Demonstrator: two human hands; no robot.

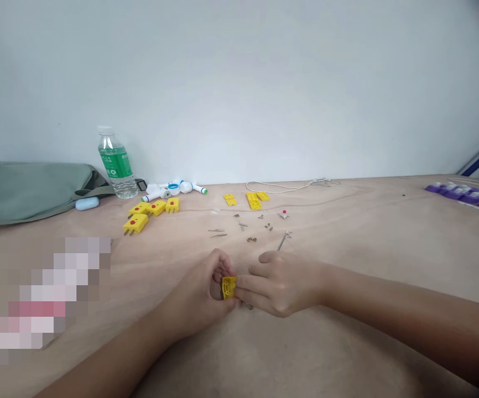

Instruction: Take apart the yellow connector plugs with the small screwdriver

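Observation:
A small yellow plug shell [228, 287] sits between both my hands, low over the wooden table [347, 232]. My left hand [204, 298] is curled round its left side. My right hand [279, 282] pinches its right edge with closed fingers, and a thin metal piece pokes out below them. Beyond my hands lie small screws and metal pins [251, 239] and a thin metal tool [283, 240]. Several assembled yellow plugs with red dots [150, 210] lie at the far left. Loose yellow shell halves [253, 200] lie further back.
A water bottle with a green label [117, 164], a grey-green bag [27, 188] and a white-and-blue item [175, 189] stand by the wall at the left. A white cable [289, 187] runs along the back. Purple parts [463, 193] lie at the far right. A blurred patch covers the lower left.

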